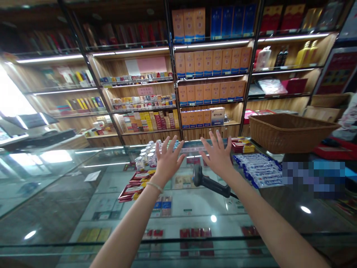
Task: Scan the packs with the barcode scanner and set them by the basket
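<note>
Spreading my empty left hand (167, 160) and right hand (218, 155) over the clear glass bench (184, 201), I have the black pistol-shaped scanner (213, 184) and shiny blue-and-white packets (260, 171) lying ungrasped.

Beyond a glass counter (184, 204), wood-backed shelving (114, 67) in dark frames (168, 22) fills the far side of the room, lit by white strips (131, 51) (a harsh glare (12, 89) whitens the far left).
</note>
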`<state>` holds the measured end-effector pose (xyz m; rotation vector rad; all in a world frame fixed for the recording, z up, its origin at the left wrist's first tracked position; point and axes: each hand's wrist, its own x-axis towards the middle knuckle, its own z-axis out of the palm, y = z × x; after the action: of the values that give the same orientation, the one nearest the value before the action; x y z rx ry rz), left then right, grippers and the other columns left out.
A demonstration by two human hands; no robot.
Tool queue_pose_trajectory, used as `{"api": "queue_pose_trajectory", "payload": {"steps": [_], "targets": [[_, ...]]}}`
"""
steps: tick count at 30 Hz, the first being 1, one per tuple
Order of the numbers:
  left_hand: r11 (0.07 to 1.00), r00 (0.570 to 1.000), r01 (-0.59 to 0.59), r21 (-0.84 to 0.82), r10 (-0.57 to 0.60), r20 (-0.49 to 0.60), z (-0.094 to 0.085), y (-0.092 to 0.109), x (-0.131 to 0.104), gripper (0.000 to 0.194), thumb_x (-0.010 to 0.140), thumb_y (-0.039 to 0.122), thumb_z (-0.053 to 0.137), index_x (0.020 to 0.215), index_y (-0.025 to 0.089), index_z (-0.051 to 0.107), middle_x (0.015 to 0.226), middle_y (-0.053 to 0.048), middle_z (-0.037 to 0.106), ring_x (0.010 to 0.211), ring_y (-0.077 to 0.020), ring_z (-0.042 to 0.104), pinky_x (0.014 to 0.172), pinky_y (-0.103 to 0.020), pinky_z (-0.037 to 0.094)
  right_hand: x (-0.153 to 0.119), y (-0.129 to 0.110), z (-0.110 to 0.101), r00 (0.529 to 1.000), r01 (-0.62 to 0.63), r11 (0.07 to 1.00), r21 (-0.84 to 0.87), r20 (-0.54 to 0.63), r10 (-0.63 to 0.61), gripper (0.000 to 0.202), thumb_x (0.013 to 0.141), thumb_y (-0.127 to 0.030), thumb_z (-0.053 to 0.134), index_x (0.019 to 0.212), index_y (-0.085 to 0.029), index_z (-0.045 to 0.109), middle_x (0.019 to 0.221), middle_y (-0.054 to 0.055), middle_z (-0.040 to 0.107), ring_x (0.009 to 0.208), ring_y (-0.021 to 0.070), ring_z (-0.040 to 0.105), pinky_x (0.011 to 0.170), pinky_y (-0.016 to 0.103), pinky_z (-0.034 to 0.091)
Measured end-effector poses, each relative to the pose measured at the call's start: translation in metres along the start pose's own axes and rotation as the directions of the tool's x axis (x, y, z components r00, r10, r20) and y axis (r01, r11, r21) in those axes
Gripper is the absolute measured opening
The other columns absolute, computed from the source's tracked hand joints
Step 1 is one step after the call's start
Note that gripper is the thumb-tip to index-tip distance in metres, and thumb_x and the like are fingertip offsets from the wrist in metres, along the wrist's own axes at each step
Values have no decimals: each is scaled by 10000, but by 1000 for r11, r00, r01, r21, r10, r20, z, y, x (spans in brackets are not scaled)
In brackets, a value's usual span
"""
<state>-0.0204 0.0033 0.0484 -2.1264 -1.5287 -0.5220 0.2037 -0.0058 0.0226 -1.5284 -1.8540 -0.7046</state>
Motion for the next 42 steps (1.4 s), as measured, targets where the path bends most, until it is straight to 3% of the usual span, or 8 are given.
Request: {"api": "queue_pose_trajectory", "payload": {"steps": [4,10,18,26,31,36,42], "targets": [[1000,999,-2,-17,2,-34,19,-13,-17,561,1042,559,381,1569,388,470,1739,-11,286,1623,-318,195,1310,-594,-88,-14,-6,16,1000,11,1000,11,-27,-11,587,1041,-521,449,1574,-276,478,1714,154,324,1598,369,209,1252,693,11],[996,971,-79,-44,67,-230,42,-28,-30,502,1028,474,507,1508,338,555,1683,-87,406,1573,-340,325,1291,-646,-15,-29,-5,35,998,41,997,63,-54,-38,561,1025,-508,530,1536,-277,525,1708,155,335,1589,352,240,1254,675,36],[995,973,-65,-71,47,-225,48,-32,-38,507,1014,476,546,1492,308,573,1667,-111,429,1561,-354,344,1280,-670,23,-37,-13,31,999,37,997,75,-13,-36,548,1039,-512,504,1532,-276,533,1687,164,372,1576,359,262,1247,680,57],[994,966,-41,-105,13,-257,34,-24,-34,518,1020,487,515,1505,311,555,1673,-105,421,1563,-344,336,1287,-669,17,-36,-32,22,995,101,989,108,6,-102,525,1052,-490,466,1514,-258,556,1682,168,385,1566,356,285,1246,676,58],[995,970,-50,-88,28,-240,23,-31,-25,520,1026,487,498,1513,313,548,1667,-105,431,1560,-351,337,1280,-684,54,-26,-45,18,983,179,976,120,17,-183,529,1060,-499,449,1518,-257,552,1687,163,379,1578,352,272,1243,685,74],[998,964,-39,-56,23,-266,8,-60,-31,507,1023,487,504,1503,329,554,1670,-90,428,1562,-346,333,1283,-677,24,-16,-68,16,976,216,966,141,5,-219,550,1057,-528,443,1511,-242,562,1685,170,381,1574,350,281,1249,681,56],[1000,971,-3,23,9,-239,-12,-115,-69,490,1025,472,510,1500,359,555,1673,-72,428,1562,-343,338,1283,-663,-8,-20,-110,25,959,272,939,208,26,-284,596,1053,-580,411,1496,-218,576,1685,174,378,1579,346,267,1258,674,12]]}}
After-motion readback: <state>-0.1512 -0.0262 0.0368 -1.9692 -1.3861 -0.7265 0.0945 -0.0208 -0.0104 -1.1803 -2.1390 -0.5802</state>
